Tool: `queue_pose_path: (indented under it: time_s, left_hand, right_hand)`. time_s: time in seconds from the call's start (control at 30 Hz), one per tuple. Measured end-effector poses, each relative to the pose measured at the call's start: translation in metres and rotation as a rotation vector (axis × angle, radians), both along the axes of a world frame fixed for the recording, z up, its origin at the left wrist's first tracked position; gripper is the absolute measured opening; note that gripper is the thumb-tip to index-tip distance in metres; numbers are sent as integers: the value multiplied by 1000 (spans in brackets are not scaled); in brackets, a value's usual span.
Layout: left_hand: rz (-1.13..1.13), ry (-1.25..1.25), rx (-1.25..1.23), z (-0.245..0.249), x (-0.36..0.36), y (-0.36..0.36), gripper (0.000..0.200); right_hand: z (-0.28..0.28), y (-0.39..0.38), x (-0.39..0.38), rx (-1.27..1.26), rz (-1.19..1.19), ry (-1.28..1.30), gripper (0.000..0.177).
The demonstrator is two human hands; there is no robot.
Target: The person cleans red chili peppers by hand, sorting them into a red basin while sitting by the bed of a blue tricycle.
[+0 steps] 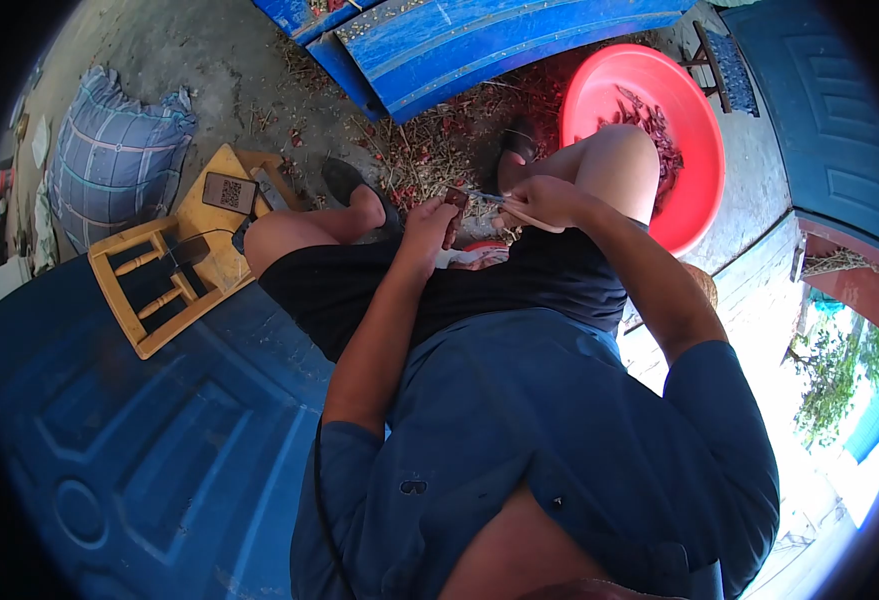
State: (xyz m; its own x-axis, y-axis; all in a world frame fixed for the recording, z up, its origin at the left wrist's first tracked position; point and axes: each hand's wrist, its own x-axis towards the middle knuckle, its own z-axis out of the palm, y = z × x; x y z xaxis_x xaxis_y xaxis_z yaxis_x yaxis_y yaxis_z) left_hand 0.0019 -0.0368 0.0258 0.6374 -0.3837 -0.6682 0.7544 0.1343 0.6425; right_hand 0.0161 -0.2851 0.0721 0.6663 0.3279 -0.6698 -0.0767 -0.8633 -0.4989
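My left hand (425,236) is closed around dark red dried chilies (456,199), held upright above my lap. My right hand (546,203) is closed on scissors (486,197), whose thin metal blades point left and reach the chilies. Whether the blades are apart or together is too small to tell. Just beyond my right knee, a large red basin (704,205) holds a heap of dried chilies (671,160). A whitish and red bundle (474,257), partly hidden, lies between my thighs below the hands.
Stems and red scraps (424,160) litter the floor between my feet. A blue metal panel (499,45) stands ahead. On my left are a yellow wooden stool (214,255) with a phone (229,192) on it and a plaid sack (119,160). A blue door (829,110) stands at right.
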Motion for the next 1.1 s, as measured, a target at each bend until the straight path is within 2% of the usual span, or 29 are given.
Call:
queue_pose_path:
  time_s: [0.03, 0.17, 0.23, 0.37, 0.43, 0.57, 0.63, 0.67, 0.73, 0.77, 0.83, 0.87, 1.0, 1.07, 1.1]
  left_hand:
    - [-2, -1, -1, 0, 0, -1, 9]
    - [-34, -12, -7, 0, -2, -2, 8]
    - [-46, -17, 6, -3, -2, -2, 8]
    - [-38, -31, -8, -6, -2, -2, 7]
    - [-34, -34, -12, -6, -3, -1, 7]
    - [-27, -23, -17, -7, -2, -1, 7]
    - [-17, -7, -32, -7, -2, -1, 7]
    - [-14, 0, -32, -7, -1, -2, 8]
    - [-18, 5, -37, -8, -3, -5, 8]
    - [-36, -9, -8, -8, -5, -6, 10]
    - [-64, -30, 39, 1, -2, -14, 12]
    - [-72, -40, 57, 10, -3, -17, 12]
    - [-66, -69, 2, -10, -9, -6, 11]
    - [-69, -44, 33, -4, -8, -4, 11]
    - [-67, 5, 59, -2, -7, -5, 12]
  right_hand:
    - [-5, -2, -2, 87, -35, 30, 51]
    - [9, 3, -2, 98, -93, 79, 55]
    - [16, 5, 1, 63, -44, 174, 55]
    - [6, 1, 1, 48, -29, 105, 57]
    - [5, 1, 0, -37, -37, 63, 58]
    - [10, 2, -3, -11, -79, 82, 59]
    - [17, 6, -7, 143, -252, 57, 55]
    - [12, 8, -7, 141, -254, 54, 55]
    - [-8, 17, -8, 323, -467, -21, 50]
    - [-16, 25, -10, 323, -477, -32, 50]
    - [-23, 42, -8, 488, -566, -139, 40]
    - [-22, 48, -8, 455, -568, -212, 37]
    - [-17, 45, 5, 347, -522, -387, 28]
    - [-9, 28, 8, 425, -679, -323, 25]
    - [-5, 13, 14, 445, -773, -382, 24]
